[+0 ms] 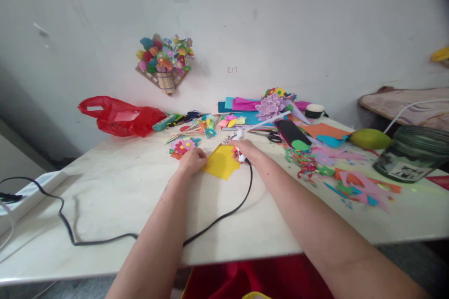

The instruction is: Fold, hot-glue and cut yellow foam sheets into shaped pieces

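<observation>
A yellow craft foam sheet (222,163) with a jagged lower edge lies between my hands. My left hand (192,160) has its fingers closed at the sheet's left edge and appears to pinch it. In my right hand (246,151) is a white glue gun (240,135) with an orange trigger, its nozzle pointing left over the sheet's top edge. A black cord (249,187) runs down from the gun's handle. Just beyond my left hand sits a cluster of pink and red foam flowers (183,145).
A red plastic bag (121,117) lies back left, near a power strip (30,201). Scissors (274,136), a phone (292,132) and foam scraps (365,188) are spread to the right. A glass jar (412,156) stands far right. The cord crosses the table's front.
</observation>
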`<state>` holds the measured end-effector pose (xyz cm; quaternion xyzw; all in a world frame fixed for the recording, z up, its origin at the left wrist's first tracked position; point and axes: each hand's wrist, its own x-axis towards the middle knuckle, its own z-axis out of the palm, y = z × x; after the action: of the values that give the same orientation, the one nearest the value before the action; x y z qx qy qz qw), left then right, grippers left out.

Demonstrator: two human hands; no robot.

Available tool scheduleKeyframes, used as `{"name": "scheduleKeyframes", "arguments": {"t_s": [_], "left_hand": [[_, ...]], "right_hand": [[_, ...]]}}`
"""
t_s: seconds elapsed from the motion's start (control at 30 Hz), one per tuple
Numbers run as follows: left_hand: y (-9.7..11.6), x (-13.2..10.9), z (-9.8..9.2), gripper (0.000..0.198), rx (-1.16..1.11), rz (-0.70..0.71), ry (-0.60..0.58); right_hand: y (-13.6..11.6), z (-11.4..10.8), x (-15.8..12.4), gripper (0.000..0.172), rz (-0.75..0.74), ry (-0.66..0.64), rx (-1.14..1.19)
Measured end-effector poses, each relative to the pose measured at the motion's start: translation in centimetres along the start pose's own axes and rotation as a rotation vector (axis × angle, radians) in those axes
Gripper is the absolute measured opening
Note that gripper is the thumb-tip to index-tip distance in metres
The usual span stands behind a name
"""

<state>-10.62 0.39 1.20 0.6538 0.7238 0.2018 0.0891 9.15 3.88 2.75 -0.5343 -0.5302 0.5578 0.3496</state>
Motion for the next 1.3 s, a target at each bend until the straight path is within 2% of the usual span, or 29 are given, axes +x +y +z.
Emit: {"name": "scheduleKeyframes", "arguments": {"t_s": [0.97,1.3], "left_hand": [[0.20,-0.08,0.29,0.016,0.009,-0.004,0.044],[0.45,-0.18,0.13,0.017,0.025,-0.016,0.039]], "right_hand": [[0.34,0.35,-0.05,0.021,-0.007,-0.112,-0.040],[0.27,0.22,-0.12,0.025,-0.003,-0.009,0.006]]}}
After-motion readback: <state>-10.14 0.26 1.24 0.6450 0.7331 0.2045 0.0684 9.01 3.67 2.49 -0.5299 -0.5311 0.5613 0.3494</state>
